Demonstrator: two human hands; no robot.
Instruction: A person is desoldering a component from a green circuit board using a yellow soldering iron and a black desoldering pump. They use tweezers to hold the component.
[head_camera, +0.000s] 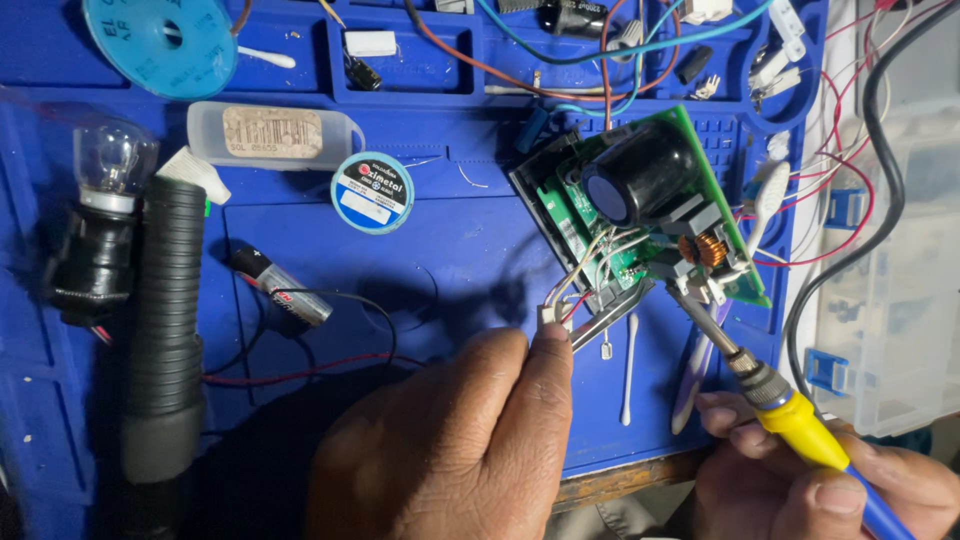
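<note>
While tilted on the blue mat (450, 250), circuit board (640, 215) just beyond left fingers (545, 350) pinching its wire connector (548, 313); right fingers (740, 425) clenched round soldering iron (790, 410).

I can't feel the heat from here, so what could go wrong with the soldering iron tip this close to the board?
1. The yellow-handled soldering iron in the right hand has its tip among the thin white wires; their insulation could melt.
2. The left hand pinches the small white connector near the tip; fingers could get burned.
3. The green circuit board sits tilted and may shift.
</note>
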